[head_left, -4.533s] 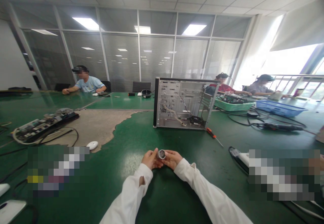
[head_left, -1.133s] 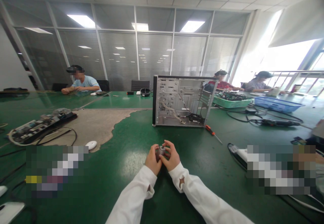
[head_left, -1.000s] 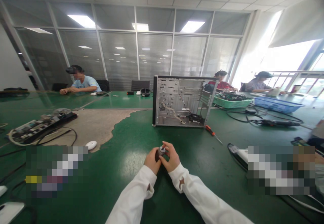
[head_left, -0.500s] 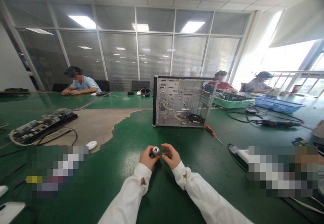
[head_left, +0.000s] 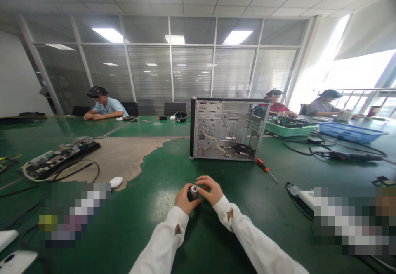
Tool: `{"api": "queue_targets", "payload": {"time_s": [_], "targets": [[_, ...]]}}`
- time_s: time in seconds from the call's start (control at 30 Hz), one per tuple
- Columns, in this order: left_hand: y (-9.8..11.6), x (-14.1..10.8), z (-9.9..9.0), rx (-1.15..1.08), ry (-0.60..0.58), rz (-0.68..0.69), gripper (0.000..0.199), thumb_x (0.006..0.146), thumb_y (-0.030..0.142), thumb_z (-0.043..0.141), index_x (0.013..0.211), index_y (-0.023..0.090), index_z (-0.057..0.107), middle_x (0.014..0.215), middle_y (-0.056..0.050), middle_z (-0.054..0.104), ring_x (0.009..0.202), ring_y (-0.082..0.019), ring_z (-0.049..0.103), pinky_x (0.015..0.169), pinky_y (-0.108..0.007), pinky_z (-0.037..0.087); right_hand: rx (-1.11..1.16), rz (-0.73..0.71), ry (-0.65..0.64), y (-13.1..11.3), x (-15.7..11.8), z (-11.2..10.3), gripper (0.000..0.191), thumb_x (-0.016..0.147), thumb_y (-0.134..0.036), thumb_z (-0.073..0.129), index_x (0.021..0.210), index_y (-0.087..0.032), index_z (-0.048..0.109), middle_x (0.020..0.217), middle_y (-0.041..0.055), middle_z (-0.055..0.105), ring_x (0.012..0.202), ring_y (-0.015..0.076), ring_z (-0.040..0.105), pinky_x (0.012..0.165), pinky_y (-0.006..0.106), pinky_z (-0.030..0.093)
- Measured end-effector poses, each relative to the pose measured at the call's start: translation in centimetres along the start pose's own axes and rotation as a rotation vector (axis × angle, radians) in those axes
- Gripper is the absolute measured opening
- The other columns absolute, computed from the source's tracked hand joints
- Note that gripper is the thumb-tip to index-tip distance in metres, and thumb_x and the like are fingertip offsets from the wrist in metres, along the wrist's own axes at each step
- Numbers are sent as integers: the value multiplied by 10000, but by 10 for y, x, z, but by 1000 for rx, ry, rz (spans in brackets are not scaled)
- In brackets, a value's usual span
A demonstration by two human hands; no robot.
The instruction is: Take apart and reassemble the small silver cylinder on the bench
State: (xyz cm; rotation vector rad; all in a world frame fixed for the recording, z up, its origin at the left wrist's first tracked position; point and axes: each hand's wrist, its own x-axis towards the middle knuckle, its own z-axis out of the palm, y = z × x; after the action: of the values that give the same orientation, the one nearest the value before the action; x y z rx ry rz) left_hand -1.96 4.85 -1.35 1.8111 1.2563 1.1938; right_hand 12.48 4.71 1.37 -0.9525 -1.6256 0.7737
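In the head view, my left hand [head_left: 185, 199] grips a small metal cylinder [head_left: 194, 191], with the thumb on the near side and the fingers on the far side. The cylinder stands upright, its pale round top facing up with a dark centre; it looks like a small motor, though its exact kind is too small to tell. My right hand [head_left: 212, 190] has its thumb and forefinger pinched at that top. A bit of red shows between the right fingers, too small to name. Beyond both hands stands an open computer case [head_left: 227, 127] with wires inside.
An orange-handled screwdriver [head_left: 262, 165] lies beside the case. Green [head_left: 291, 130] and blue [head_left: 352, 131] baskets stand at the right, near a corded tool [head_left: 355, 156]. A bare circuit assembly [head_left: 63, 156] and a white oval object [head_left: 116, 182] lie left. Several people sit across the table.
My right hand has come in from beside the cylinder, and its fingertips now meet the top. My left hand keeps its hold. The whole view has shifted slightly.
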Motion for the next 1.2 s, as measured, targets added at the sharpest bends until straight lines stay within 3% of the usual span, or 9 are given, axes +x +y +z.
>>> {"api": "queue_targets", "payload": {"time_s": [0.3, 0.47, 0.63, 0.77, 0.87, 0.97, 1.07, 1.2], "targets": [[5, 0, 1, -18, 63, -21, 388, 453, 140, 679, 814, 202, 551, 822, -7, 583, 813, -196, 535, 749, -322, 403, -40, -2, -92, -5, 14, 3, 92, 591, -188, 606, 655, -237, 651, 854, 24, 576, 788, 166, 523, 646, 277, 423], [-3, 2, 2, 37, 49, 33, 376, 493, 122, 647, 843, 198, 531, 837, -12, 571, 818, -191, 525, 767, -332, 388, -41, -41, 18, -8, 19, -10, 105, 638, -205, 576, 713, -224, 647, 796, 24, 585, 750, 151, 522, 603, 248, 400], [-11, 4, 2, 57, 116, 23, 355, 533, 105, 604, 865, 187, 510, 881, -33, 568, 875, -200, 514, 804, -357, 374, -126, 42, 84, 25, 8, -26, 105, 619, -238, 598, 710, -237, 650, 686, -1, 578, 599, 125, 483, 553, 245, 368], [-18, 7, 1, 33, 178, -29, 388, 547, 87, 579, 912, 185, 493, 924, -52, 568, 905, -208, 514, 818, -377, 371, -296, 67, 11, 52, -4, -29, 108, 629, -225, 575, 707, -237, 647, 649, 2, 573, 568, 128, 480, 571, 268, 375], [-25, 8, 2, -14, 193, -34, 455, 525, 18, 543, 945, 182, 481, 940, -58, 569, 920, -204, 518, 838, -373, 366, -316, 51, -49, 58, -7, -26, 125, 629, -203, 561, 714, -239, 645, 660, 6, 568, 576, 128, 482, 575, 265, 378], [-30, 9, 3, -47, 211, -42, 525, 493, -60, 471, 960, 179, 479, 949, -53, 571, 934, -192, 518, 856, -358, 363, -373, -5, -147, 58, -6, -24, 206, 620, -138, 525, 756, -243, 638, 690, 5, 560, 620, 128, 481, 612, 258, 382], [-34, 10, 4, -46, 220, -88, 551, 484, -94, 419, 966, 167, 477, 958, -53, 569, 948, -176, 515, 868, -337, 364, -582, -43, -231, 60, -6, -27, 441, 560, -31, 453, 935, -225, 581, 771, 9, 559, 715, 139, 478, 684, 262, 380], [-35, 12, 4, -33, 214, -123, 549, 496, -105, 400, 976, 153, 469, 980, -62, 564, 968, -167, 508, 873, -316, 367, -790, 17, -184, 67, -4, -37, 513, 519, 7, 396, 971, -178, 551, 830, 38, 546, 796, 160, 465, 736, 283, 371]]}}
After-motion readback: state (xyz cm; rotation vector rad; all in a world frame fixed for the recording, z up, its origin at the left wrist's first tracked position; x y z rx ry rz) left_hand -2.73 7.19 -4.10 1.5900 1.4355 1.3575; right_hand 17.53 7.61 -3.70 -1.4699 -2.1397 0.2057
